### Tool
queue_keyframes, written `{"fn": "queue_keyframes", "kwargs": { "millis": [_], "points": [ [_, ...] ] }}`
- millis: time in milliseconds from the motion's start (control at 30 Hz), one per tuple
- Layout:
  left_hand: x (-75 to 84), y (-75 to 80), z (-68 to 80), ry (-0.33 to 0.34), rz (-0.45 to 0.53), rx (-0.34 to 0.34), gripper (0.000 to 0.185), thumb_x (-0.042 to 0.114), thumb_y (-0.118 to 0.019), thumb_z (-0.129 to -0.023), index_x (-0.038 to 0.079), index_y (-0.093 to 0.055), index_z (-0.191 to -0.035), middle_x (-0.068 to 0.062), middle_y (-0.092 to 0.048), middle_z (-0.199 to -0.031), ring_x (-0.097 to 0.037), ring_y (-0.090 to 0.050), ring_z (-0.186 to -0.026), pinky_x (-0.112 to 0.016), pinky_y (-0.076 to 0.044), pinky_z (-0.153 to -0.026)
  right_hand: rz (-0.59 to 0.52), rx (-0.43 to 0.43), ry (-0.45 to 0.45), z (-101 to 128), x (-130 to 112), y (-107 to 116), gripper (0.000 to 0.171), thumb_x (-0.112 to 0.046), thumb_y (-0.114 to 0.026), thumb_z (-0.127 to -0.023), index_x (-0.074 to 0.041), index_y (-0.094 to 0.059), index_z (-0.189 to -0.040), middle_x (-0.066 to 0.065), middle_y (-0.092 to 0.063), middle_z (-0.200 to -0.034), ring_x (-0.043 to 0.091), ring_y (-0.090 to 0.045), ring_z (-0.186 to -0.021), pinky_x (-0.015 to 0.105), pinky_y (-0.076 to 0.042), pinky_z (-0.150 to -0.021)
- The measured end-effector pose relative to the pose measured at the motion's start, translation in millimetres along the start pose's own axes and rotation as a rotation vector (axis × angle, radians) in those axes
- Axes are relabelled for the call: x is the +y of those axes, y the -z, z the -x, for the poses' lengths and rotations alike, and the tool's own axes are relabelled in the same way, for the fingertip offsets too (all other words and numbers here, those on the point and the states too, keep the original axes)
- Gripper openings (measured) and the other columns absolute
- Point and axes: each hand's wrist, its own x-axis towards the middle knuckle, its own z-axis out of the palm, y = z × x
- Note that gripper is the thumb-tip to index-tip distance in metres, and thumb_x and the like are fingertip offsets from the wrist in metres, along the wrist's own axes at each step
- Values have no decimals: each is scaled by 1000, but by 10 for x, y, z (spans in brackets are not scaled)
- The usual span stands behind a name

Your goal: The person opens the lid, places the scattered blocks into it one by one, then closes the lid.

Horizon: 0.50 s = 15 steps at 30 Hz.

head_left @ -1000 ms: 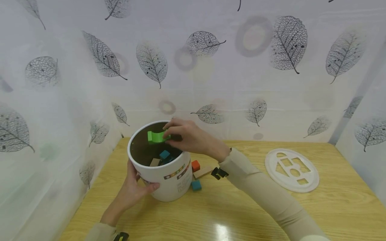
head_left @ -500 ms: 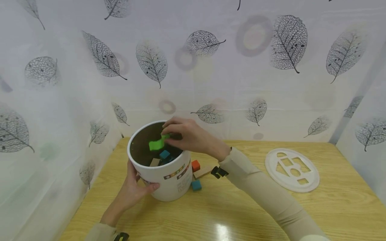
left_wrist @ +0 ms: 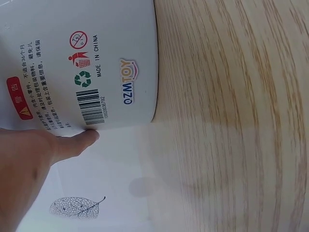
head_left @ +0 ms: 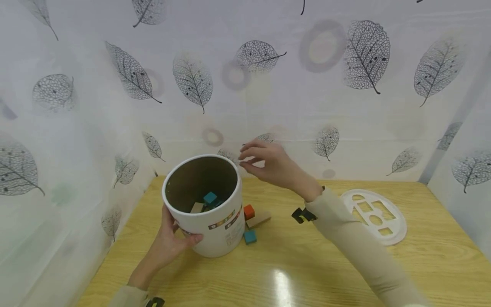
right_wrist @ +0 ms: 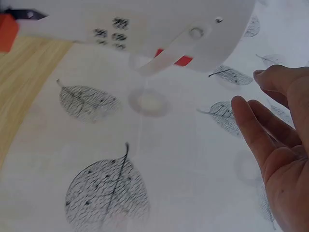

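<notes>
The right hand (head_left: 274, 166) hovers just past the far right rim of the tall white cardboard tub (head_left: 215, 232), fingers loosely spread and holding nothing. The left hand (head_left: 170, 241) grips the tub's near left wall, thumb pressed on the printed side. The tub stands open-topped near the left edge of the pale wooden table (head_left: 307, 264), with a teal block (head_left: 209, 197) inside. Right of its base lie an orange cube (head_left: 249, 211), a plain wooden block (head_left: 258, 219) and a teal cube (head_left: 249, 236). A white round shape-sorter lid (head_left: 391, 217) lies well apart, far right.

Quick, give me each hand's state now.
Left hand: grips the side of the white tub.
Right hand: open, empty, fingers relaxed.
</notes>
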Motion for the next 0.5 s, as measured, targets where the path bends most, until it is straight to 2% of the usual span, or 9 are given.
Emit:
{"fn": "queue_keyframes", "kwargs": {
  "millis": [133, 267, 367, 500],
  "points": [
    [12, -22, -24, 7, -12, -5, 128, 12, -86, -78, 39, 7, -162, -9, -9, -171, -44, -16, -154, -89, -23, -105, 67, -46, -52, 385, 187, 59, 15, 7, -76, -85, 1, -74, -98, 14, -73, -101, 25, -75, -89, 20, -64, -75],
    [1, -16, -11, -8, -15, 8, 128, 10, -86, -77, 34, 6, -162, -12, -11, -170, -43, -18, -153, -89, -25, -104, 46, -241, -177, 822, 327, -90, 15, 7, -73, -87, 0, -74, -100, 12, -72, -103, 23, -74, -91, 16, -62, -78],
    [-11, -12, 10, -10, -15, 15, 127, 9, -86, -76, 32, 5, -163, -13, -13, -169, -43, -18, -152, -89, -26, -104, 84, -400, -269, 1096, 353, -260, 14, 1, -73, -90, -2, -75, -103, 10, -72, -108, 21, -73, -96, 17, -62, -81],
    [-13, -22, 40, 1, -21, 19, 127, 8, -86, -76, 29, 4, -163, -15, -14, -169, -44, -19, -152, -87, -28, -105, 98, -526, -297, 1330, 308, -467, 16, -3, -73, -91, -5, -77, -107, 10, -74, -115, 21, -72, -103, 27, -62, -91]
  ]
}}
